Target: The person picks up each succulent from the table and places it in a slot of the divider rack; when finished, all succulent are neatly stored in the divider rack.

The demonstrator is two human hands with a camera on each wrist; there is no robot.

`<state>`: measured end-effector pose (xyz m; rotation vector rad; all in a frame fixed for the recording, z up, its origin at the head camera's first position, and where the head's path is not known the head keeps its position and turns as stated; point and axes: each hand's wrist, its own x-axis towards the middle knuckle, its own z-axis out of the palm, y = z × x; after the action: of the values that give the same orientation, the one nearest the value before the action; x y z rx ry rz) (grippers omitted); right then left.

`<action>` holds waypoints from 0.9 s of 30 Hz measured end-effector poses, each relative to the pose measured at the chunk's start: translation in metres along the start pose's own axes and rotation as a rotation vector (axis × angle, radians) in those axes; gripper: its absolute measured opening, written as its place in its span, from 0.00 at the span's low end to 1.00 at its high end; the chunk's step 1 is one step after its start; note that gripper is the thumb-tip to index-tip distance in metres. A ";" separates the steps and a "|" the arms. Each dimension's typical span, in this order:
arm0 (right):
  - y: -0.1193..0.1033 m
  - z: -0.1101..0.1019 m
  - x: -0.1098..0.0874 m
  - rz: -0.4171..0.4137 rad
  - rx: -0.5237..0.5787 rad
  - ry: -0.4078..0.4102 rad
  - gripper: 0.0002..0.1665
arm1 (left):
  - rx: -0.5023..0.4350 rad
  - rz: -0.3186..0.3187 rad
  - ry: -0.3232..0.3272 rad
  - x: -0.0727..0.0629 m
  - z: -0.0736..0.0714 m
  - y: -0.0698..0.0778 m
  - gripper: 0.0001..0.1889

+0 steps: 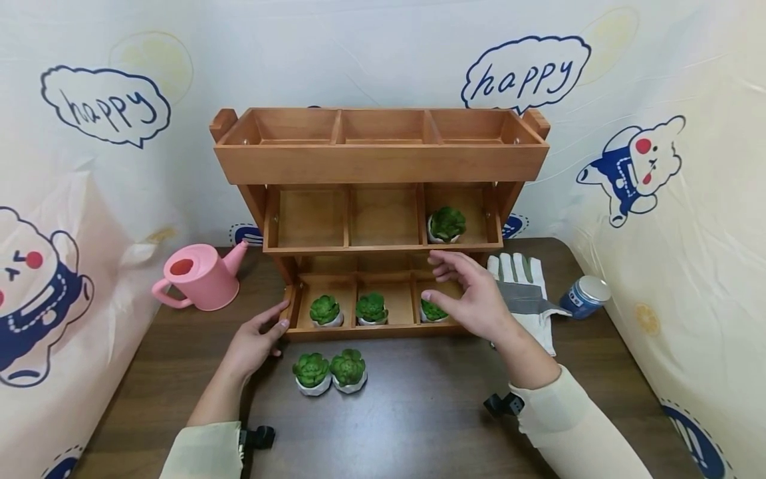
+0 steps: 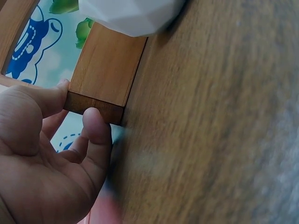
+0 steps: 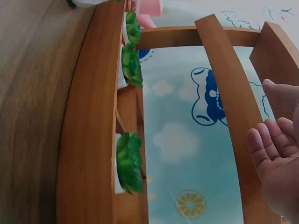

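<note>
A three-tier wooden planter shelf (image 1: pixel 382 165) has divided compartments. At its lower left corner my left hand (image 1: pixel 254 342) grips the end of the bottom tier; in the left wrist view, thumb and fingertips bear on that wooden corner (image 2: pixel 110 70). My right hand (image 1: pixel 473 299) hovers empty before the right side, fingers apart and relaxed, partly covering a potted succulent (image 1: pixel 432 311) in the bottom right compartment. Two more succulents, one left (image 1: pixel 325 310) and one centre (image 1: pixel 372 308), share that tier. Another succulent (image 1: pixel 447 224) sits in the middle tier's right compartment.
Two potted succulents, one left (image 1: pixel 312 372) and one right (image 1: pixel 349 370), stand side by side on the dark wooden table (image 1: pixel 395 426). A pink watering can (image 1: pixel 206 279) is left of the shelf. White-and-grey gloves (image 1: pixel 523 296) and a blue can (image 1: pixel 585 297) lie to the right.
</note>
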<state>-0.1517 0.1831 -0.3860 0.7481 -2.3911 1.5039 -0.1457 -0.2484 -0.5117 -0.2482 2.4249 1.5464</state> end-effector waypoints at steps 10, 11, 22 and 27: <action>0.025 0.026 -0.012 -0.008 0.031 -0.016 0.39 | 0.013 0.015 -0.001 0.000 0.001 -0.001 0.28; 0.028 0.028 -0.014 -0.007 0.030 -0.022 0.38 | 0.011 0.011 0.000 0.001 0.001 -0.001 0.28; 0.034 0.053 -0.024 -0.042 0.032 -0.089 0.36 | 0.016 0.016 -0.003 0.001 0.000 -0.003 0.29; 0.033 0.063 -0.028 -0.041 0.016 -0.154 0.36 | 0.005 0.011 -0.002 0.002 0.001 -0.002 0.29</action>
<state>-0.1400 0.1468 -0.4530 0.9431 -2.4592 1.5012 -0.1465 -0.2488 -0.5147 -0.2327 2.4323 1.5443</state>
